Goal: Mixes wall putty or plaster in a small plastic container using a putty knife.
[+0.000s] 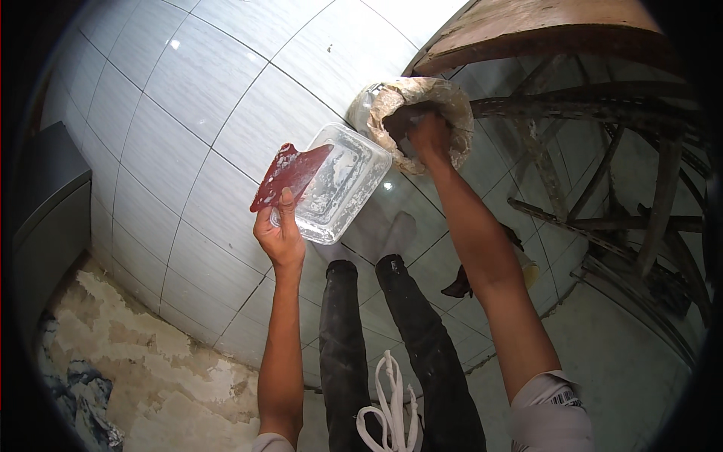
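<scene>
My left hand (pixel 280 232) is closed round the near left edge of a transparent rectangular plastic tub (pixel 339 192) smeared with white residue. The same hand pinches a dark red flat spreader (pixel 290 175), with white smears, against the tub's left side. My right hand (pixel 431 137) reaches down into a round, open-topped bag (pixel 457 102) with a crumpled, pale rim. Its fingers are hidden in the dark opening, so what they touch cannot be seen. The tub's far right corner is close beside the bag.
Pale tiles (pixel 218 83) cover the floor. A curved wooden piece (pixel 542 34) and a jumble of dark metal frames (pixel 602 109) stand at the right. A grey box-like edge (pixel 56 181) is at far left, above a patchy surface (pixel 143 346). A pale round object (pixel 527 270) lies partly behind my right forearm.
</scene>
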The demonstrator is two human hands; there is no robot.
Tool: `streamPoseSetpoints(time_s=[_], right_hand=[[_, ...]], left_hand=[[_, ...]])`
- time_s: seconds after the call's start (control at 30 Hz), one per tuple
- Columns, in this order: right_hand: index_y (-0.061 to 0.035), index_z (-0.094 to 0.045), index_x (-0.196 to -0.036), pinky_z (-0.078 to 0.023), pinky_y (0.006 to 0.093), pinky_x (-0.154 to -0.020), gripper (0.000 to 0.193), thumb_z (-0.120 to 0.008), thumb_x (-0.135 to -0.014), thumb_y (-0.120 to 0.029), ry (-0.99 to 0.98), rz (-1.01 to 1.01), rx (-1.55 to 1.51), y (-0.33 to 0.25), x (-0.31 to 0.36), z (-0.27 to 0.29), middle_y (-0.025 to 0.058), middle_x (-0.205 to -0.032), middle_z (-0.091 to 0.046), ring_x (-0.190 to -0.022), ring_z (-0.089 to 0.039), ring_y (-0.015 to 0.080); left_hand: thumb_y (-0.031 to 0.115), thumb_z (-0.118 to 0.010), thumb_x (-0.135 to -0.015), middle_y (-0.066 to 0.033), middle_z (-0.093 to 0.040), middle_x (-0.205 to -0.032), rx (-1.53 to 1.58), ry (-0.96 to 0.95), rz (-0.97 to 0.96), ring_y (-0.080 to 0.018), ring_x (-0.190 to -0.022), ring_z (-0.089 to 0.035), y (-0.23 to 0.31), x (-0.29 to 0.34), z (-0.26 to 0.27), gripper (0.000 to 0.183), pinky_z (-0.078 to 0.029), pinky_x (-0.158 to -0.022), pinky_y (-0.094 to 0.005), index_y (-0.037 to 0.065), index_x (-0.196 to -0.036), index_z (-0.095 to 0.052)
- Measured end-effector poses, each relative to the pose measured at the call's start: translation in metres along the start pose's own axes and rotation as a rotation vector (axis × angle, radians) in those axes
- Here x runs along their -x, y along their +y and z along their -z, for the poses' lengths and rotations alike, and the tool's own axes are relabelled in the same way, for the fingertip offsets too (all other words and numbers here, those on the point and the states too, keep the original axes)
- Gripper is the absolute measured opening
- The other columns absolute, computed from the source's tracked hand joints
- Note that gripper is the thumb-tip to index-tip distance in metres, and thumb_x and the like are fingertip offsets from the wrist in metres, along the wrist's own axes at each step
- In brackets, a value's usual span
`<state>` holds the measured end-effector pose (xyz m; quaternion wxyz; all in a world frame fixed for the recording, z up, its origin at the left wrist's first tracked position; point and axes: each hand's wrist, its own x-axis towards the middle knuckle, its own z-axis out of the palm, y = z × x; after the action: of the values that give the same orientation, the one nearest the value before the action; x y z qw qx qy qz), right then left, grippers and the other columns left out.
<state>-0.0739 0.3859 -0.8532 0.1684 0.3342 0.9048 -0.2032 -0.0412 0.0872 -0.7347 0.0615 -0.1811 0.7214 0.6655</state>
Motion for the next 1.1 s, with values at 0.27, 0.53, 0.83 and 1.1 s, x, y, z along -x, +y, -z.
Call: streamPoseSetpoints(time_s=[0.27, 0.53, 0.83, 1.1], right_hand=[[0.0055, -0.065, -0.107, -0.055, 0.0429, -0.084, 0.054, -0.074, -0.077, -0.038, 0.318, -0.022, 0.461, 0.058, -0.075, -0.064, 0.0265, -0.103, -0.065, -0.096, -0.067, 0.0369], [0.0051, -0.066, -0.107, -0.053, 0.0441, -0.084, 0.053, -0.074, -0.073, -0.034, 0.030, 0.164, 0.086, -0.007, -0.010, -0.026, 0.0293, -0.113, -0.060, -0.097, -0.064, 0.0431], [-0.0020, -0.070, -0.101, -0.054, 0.0462, -0.084, 0.055, -0.080, -0.070, -0.047, -0.186, 0.340, 0.043, 0.007, -0.025, -0.028, 0.0215, -0.099, -0.069, -0.094, -0.067, 0.0366], [-0.0035, -0.069, -0.098, -0.053, 0.0404, -0.082, 0.045, -0.080, -0.066, -0.033, -0.382, 0.434, -0.148, 0.022, -0.029, -0.004, 0.0183, -0.096, -0.070, -0.092, -0.068, 0.0328]], left_hand=[[0.024, -0.066, -0.096, -0.0049, -0.067, -0.099, 0.097, -0.010, 0.041, -0.0098, -0.091, -0.058, -0.007, 0.004, -0.033, 0.025, -0.047, -0.086, -0.0254, -0.001, -0.100, -0.066], [0.021, -0.066, -0.096, -0.0061, -0.069, -0.095, -0.002, 0.044, -0.003, -0.0095, -0.087, -0.057, -0.001, -0.016, -0.004, 0.025, -0.047, -0.082, -0.0252, -0.004, -0.095, -0.069], [0.022, -0.066, -0.096, -0.0055, -0.069, -0.094, 0.024, 0.079, -0.008, -0.0091, -0.085, -0.056, 0.007, -0.024, -0.009, 0.026, -0.046, -0.080, -0.0248, -0.004, -0.093, -0.069], [0.021, -0.066, -0.096, -0.0058, -0.069, -0.093, 0.003, 0.051, -0.027, -0.0089, -0.085, -0.057, 0.012, -0.024, -0.015, 0.025, -0.046, -0.080, -0.0247, -0.004, -0.092, -0.068]])
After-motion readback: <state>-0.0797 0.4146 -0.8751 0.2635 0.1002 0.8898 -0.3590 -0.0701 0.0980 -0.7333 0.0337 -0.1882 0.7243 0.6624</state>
